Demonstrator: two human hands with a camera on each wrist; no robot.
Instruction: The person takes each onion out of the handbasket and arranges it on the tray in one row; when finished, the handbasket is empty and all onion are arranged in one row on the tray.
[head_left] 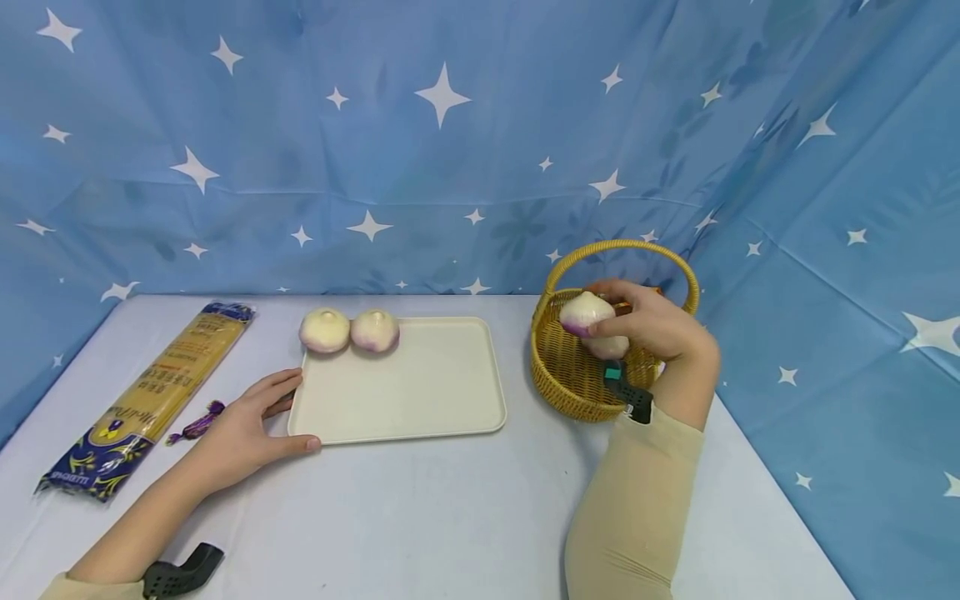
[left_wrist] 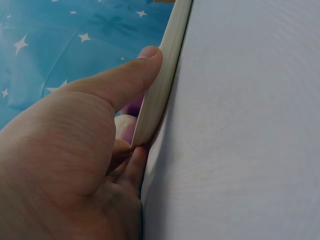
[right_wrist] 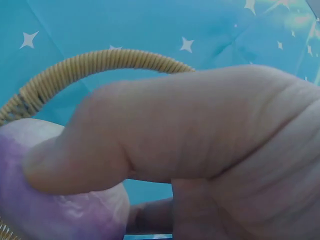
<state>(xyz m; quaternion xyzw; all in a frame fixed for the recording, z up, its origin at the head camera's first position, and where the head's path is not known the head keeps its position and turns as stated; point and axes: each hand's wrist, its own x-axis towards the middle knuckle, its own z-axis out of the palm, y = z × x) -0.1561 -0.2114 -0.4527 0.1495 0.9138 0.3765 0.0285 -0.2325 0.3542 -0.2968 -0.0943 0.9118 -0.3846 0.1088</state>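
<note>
My right hand (head_left: 652, 321) holds a white-and-purple garlic bulb (head_left: 585, 312) over the wicker basket (head_left: 570, 379), beneath its arched handle. Up close in the right wrist view, the thumb presses on the purple side of that garlic bulb (right_wrist: 85, 215). Another garlic bulb (head_left: 606, 347) shows just below, inside the basket, partly covered by the hand. At the left end of the cream tray (head_left: 420, 387), my left hand (head_left: 243, 437) grips the near corner, its thumb along the rim (left_wrist: 167, 75). Two garlic bulbs, one (head_left: 325, 331) beside the other (head_left: 375, 332), sit at the tray's far left corner.
A long spaghetti packet (head_left: 150, 396) lies slanted on the left of the white table (head_left: 420, 517). Between it and my left hand is a small purple-wrapped candy (head_left: 197, 423). Blue star-patterned curtain (head_left: 390, 150) hangs behind the table and along its right side.
</note>
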